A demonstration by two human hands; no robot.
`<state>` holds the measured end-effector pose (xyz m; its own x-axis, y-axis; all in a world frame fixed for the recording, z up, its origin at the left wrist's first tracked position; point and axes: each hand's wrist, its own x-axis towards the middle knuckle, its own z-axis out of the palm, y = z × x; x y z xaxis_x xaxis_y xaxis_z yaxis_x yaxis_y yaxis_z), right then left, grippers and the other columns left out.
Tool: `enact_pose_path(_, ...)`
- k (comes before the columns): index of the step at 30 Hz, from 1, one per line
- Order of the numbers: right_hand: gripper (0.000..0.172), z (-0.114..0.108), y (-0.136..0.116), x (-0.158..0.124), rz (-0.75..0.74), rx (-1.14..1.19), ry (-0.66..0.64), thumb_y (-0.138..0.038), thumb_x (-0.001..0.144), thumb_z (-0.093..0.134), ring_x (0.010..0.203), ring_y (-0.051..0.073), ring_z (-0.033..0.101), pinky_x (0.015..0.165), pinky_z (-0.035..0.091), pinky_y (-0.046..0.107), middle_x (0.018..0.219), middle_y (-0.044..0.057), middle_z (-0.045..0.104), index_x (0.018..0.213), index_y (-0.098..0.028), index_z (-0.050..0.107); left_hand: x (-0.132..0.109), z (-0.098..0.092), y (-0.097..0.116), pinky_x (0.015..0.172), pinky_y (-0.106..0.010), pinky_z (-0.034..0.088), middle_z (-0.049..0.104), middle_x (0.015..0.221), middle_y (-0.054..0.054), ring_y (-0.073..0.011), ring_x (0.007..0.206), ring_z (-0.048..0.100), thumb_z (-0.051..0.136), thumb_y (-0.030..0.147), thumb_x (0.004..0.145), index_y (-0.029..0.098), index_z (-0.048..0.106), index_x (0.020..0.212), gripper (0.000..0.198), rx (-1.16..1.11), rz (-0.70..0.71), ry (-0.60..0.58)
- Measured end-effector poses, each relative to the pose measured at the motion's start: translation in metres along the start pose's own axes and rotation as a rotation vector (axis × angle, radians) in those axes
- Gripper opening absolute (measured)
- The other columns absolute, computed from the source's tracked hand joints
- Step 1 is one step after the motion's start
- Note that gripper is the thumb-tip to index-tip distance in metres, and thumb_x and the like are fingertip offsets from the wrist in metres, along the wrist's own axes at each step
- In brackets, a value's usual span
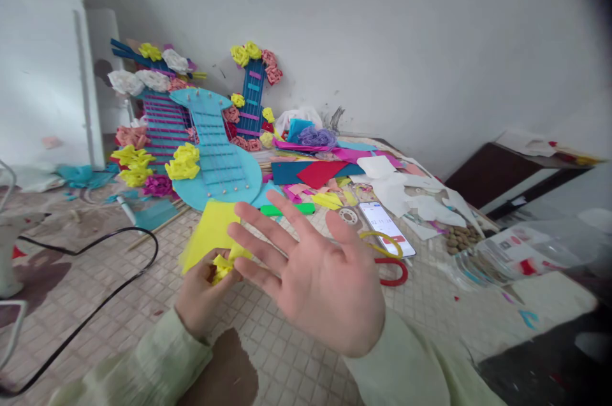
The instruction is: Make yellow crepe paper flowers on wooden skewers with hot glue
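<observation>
My left hand (203, 291) is closed on a piece of folded, crumpled yellow paper (221, 269), pinched between thumb and fingers. Just behind it a flat yellow paper sheet (210, 231) lies on the table; its left edge is blurred. My right hand (329, 278) is raised toward the camera, palm up, fingers spread, with nothing in it. Its fingertips overlap the yellow paper in view; whether they touch it I cannot tell. Partly hidden behind the right hand are scissors with yellow and red handles (394, 272). A light blue guitar-shaped craft (215, 164) stands beyond the hands.
More strung craft pieces with paper flowers (167, 116) lean on the wall. A phone (387, 227), a tape roll (347, 216), coloured paper (322, 171) and white scraps (406, 195) lie at right, near a clear plastic jar (516, 253). A black cable (119, 285) loops at left beside a glue gun.
</observation>
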<state>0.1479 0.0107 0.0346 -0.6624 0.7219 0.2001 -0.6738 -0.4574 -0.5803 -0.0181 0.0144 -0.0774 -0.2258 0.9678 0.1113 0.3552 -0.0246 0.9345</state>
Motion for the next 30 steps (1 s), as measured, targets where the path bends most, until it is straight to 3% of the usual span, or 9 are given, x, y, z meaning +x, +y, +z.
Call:
enact_pose_path(4, 0.048, -0.014, 0.003, 0.003, 0.051, 0.127, 0.000, -0.048, 0.085, 0.023, 0.125, 0.021, 0.032, 0.105, 0.016, 0.043, 0.140, 0.006, 0.025, 0.128, -0.025, 0.023, 0.000, -0.002, 0.001, 0.050, -0.025, 0.043, 0.059, 0.054, 0.003, -0.0173, 0.055, 0.057, 0.058, 0.036, 0.060, 0.019, 0.054, 0.070, 0.021, 0.008, -0.028, -0.021)
enact_pose_path(9, 0.047, -0.028, 0.005, 0.007, 0.062, 0.161, 0.023, -0.048, 0.087, 0.023, 0.125, 0.020, 0.032, 0.105, 0.015, 0.043, 0.140, 0.006, 0.026, 0.129, -0.028, 0.019, -0.001, 0.000, 0.000, 0.042, -0.021, 0.036, 0.052, 0.047, 0.007, -0.0116, 0.044, 0.048, 0.058, 0.035, 0.060, 0.021, 0.049, 0.067, 0.018, -0.063, -0.087, -0.056)
enact_pose_path(16, 0.052, -0.051, 0.009, 0.005, 0.077, 0.182, 0.055, -0.049, 0.087, 0.029, 0.126, 0.020, 0.029, 0.105, 0.018, 0.042, 0.141, 0.008, 0.023, 0.131, -0.026, 0.016, -0.003, 0.000, 0.002, 0.045, -0.020, 0.038, 0.052, 0.054, 0.006, -0.0094, 0.047, 0.047, 0.059, 0.037, 0.061, 0.020, 0.048, 0.068, 0.022, -0.103, -0.152, -0.071)
enact_pose_path(18, 0.053, -0.055, 0.011, 0.003, 0.066, 0.158, 0.076, -0.044, 0.087, 0.036, 0.125, 0.019, 0.031, 0.105, 0.019, 0.040, 0.140, 0.008, 0.026, 0.131, -0.025, 0.016, -0.004, 0.000, 0.000, 0.047, -0.020, 0.039, 0.053, 0.056, 0.006, -0.0102, 0.049, 0.049, 0.059, 0.038, 0.062, 0.020, 0.048, 0.070, 0.023, -0.101, -0.175, -0.078)
enact_pose_path(23, 0.065, -0.063, 0.021, 0.001, 0.013, -0.010, 0.186, -0.008, 0.077, 0.053, 0.116, 0.012, 0.045, 0.105, 0.023, 0.036, 0.126, 0.003, 0.048, 0.129, -0.028, 0.020, -0.004, -0.001, -0.003, 0.048, -0.022, 0.039, 0.054, 0.057, 0.005, -0.0124, 0.052, 0.050, 0.059, 0.043, 0.062, 0.021, 0.049, 0.070, 0.026, -0.061, -0.204, -0.108)
enact_pose_path(26, 0.062, -0.067, 0.026, 0.002, 0.022, -0.058, 0.272, -0.005, 0.073, 0.055, 0.110, 0.013, 0.051, 0.105, 0.026, 0.037, 0.112, 0.001, 0.059, 0.125, -0.027, 0.029, -0.004, -0.003, -0.003, 0.050, -0.023, 0.040, 0.055, 0.061, 0.003, -0.0131, 0.055, 0.051, 0.059, 0.043, 0.063, 0.020, 0.050, 0.071, 0.026, -0.040, -0.201, -0.110)
enact_pose_path(30, 0.060, -0.069, 0.027, 0.003, 0.040, -0.071, 0.299, -0.005, 0.070, 0.056, 0.108, 0.015, 0.053, 0.104, 0.027, 0.040, 0.110, 0.001, 0.061, 0.123, -0.025, 0.033, -0.004, -0.003, -0.004, 0.053, -0.022, 0.043, 0.055, 0.063, 0.004, -0.0128, 0.057, 0.053, 0.060, 0.042, 0.064, 0.021, 0.051, 0.072, 0.024, -0.064, -0.202, -0.118)
